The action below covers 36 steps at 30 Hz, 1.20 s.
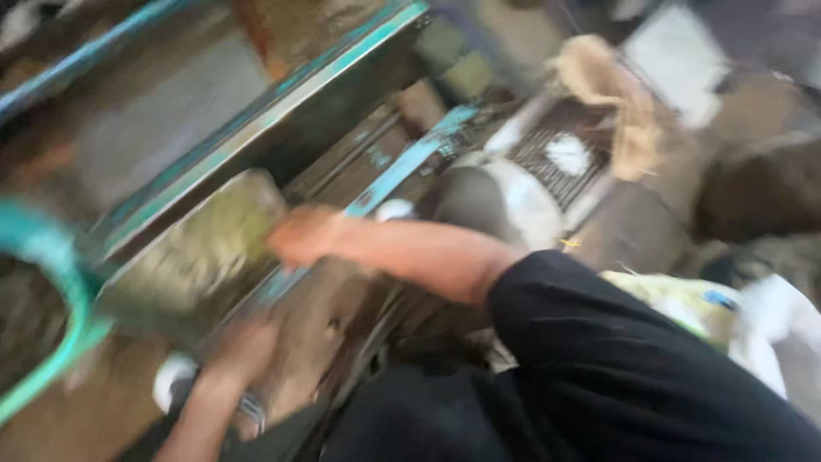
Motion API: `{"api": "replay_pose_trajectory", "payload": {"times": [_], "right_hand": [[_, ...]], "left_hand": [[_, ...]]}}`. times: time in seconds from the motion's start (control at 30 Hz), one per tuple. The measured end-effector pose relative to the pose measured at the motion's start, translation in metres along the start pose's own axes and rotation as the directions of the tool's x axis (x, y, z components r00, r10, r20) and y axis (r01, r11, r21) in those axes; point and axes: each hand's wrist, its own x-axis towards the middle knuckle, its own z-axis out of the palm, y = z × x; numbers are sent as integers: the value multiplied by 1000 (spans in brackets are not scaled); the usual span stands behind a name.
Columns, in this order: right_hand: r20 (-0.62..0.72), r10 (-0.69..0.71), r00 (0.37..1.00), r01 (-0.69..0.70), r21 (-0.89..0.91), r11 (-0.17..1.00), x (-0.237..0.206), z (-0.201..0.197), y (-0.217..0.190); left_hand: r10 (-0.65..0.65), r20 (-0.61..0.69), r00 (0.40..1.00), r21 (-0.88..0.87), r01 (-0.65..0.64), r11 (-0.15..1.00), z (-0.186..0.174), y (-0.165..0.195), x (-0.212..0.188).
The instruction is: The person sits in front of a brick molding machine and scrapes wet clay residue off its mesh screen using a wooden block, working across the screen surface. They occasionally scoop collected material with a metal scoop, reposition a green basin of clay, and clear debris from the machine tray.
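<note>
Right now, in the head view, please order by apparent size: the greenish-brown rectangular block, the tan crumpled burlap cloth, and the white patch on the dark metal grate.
1. Greenish-brown rectangular block, although it is nearer the camera.
2. Tan crumpled burlap cloth.
3. White patch on the dark metal grate.

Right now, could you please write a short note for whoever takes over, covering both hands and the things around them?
The picture is motion-blurred.
Right hand: reaches across to a greenish-grey block on a teal-edged machine frame; grip unclear.
Left hand: low, below the block, near a white object; hold unclear.
Nearby: burlap sack and a metal grate beyond.
Done and left: cannot be told.
</note>
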Motion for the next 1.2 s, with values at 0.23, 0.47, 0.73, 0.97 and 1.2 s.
{"api": "replay_pose_trajectory", "payload": {"times": [0.23,0.47,0.73,0.97,1.2], "right_hand": [[176,257,950,-242,-103,965,-33,-90,-66],[194,242,951,-218,-139,966,-62,-131,-100],[160,233,959,-212,-135,968,-107,-149,-136],[178,247,953,-226,-130,966,-138,-152,-161],[189,230,955,-209,-122,970,-156,-149,-176]], "left_hand": [[-50,151,987,98,36,995,57,-19,19],[41,256,966,-37,-32,999,78,-34,38],[-26,221,975,50,15,999,91,0,28],[-62,173,983,64,52,997,104,32,12],[-77,156,985,81,65,995,114,50,-3]]}}
